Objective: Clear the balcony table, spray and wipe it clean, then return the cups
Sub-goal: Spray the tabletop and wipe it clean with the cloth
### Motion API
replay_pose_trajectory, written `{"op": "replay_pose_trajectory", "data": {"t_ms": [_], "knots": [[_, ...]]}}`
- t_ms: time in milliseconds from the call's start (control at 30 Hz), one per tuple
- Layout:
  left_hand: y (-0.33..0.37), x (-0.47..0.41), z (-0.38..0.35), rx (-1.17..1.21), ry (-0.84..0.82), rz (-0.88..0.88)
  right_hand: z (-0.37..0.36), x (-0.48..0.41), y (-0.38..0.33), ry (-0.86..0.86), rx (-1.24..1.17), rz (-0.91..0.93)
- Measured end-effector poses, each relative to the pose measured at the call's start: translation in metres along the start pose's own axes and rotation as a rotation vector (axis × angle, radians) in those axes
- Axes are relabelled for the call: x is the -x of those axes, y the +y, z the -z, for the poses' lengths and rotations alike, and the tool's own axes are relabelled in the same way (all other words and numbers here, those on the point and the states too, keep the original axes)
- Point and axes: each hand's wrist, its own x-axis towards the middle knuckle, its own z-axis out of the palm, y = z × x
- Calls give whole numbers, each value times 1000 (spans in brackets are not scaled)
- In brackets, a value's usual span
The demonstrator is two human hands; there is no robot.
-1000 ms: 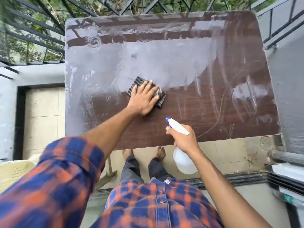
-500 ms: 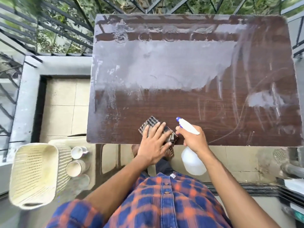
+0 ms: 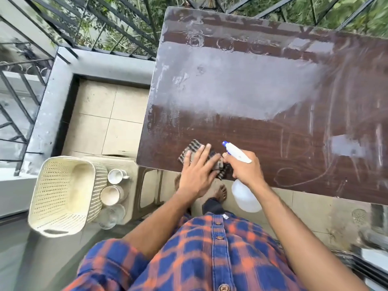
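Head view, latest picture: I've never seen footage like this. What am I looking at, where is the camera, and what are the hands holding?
There is no machine here. A person wears a camera on the head, and it looks down past a plaid shirt at their own two hands. The left hand presses flat on a striped cloth at the near edge of the brown table, which shows pale wet smears. The right hand grips a spray bottle, with its nozzle pointing over the table. Lower down on the left, a cream basket stands beside a mug, a cup and a glass.
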Motion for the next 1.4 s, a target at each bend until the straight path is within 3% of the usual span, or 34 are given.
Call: {"op": "replay_pose_trajectory", "data": {"t_ms": [133, 233, 500, 567, 767, 833, 967, 1100, 1200, 1400], "knots": [[-84, 39, 20, 34, 66, 315, -25, 16, -7, -95, 22, 18], [-124, 57, 31, 79, 58, 416, -32, 19, -9, -100, 20, -2], [-54, 27, 10, 176, 181, 721, 2, 12, -1, 73, -23, -89], [-17, 18, 2, 146, 133, 614, 18, 10, 4, 138, -58, -125], [85, -10, -22, 37, -67, -97, 57, 12, 22, 278, -188, -235], [105, -25, -26, 8, -107, -238, 65, 13, 28, 317, -218, -256], [106, -35, -29, -48, -117, -424, 77, 14, 43, 353, -234, -272], [61, -34, -16, -105, -97, -627, 72, 16, 39, 338, -236, -283], [6, -22, -1, -114, -66, -561, 61, 11, 29, 291, -221, -262], [-112, 29, 35, -121, 16, -150, 35, -1, 2, 197, -173, -193]]}}
